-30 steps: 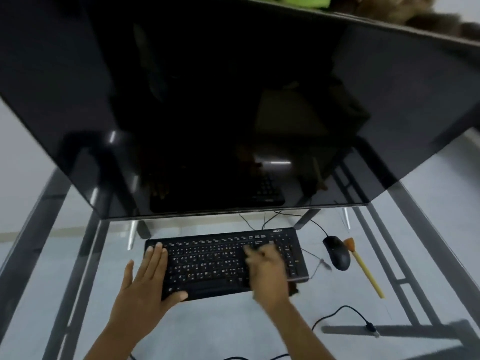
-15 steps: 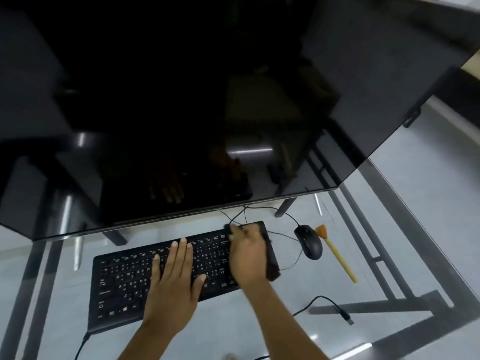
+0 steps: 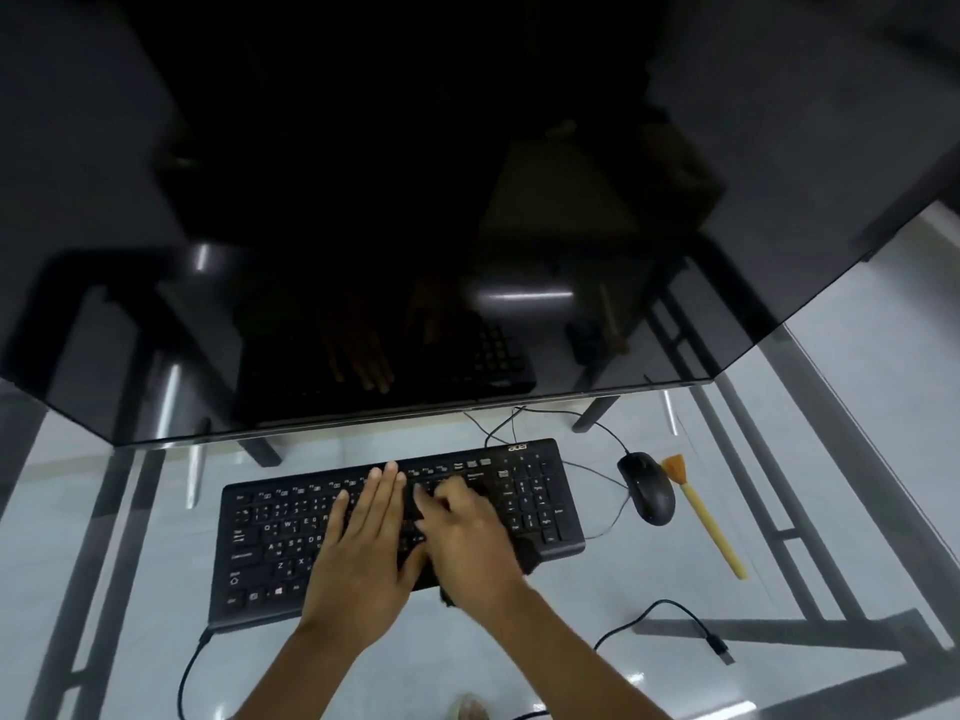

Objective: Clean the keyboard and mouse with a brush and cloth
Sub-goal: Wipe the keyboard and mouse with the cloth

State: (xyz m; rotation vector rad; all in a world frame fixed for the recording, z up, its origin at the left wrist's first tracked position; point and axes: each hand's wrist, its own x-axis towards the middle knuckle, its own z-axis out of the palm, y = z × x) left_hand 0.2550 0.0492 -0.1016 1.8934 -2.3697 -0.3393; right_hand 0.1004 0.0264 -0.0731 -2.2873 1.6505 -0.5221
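Left hand (image 3: 363, 553) flat, fingers straight, on keyboard (image 3: 270, 543) mid-tabletop; right hand (image 3: 467, 532) curled over dark cloth (image 3: 527, 556), mostly hidden, grip blurred; mouse (image 3: 647, 488) and brush (image 3: 701, 517) toward right edge.

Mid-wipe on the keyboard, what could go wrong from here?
1. The right hand drags a dark cloth over the keys while the left hand lies flat on the keyboard; keys may get pressed if it is live.
2. The mouse and brush lie just right of the keyboard; a wide stroke could knock them.
3. The desk is glass, so the keyboard may slide.
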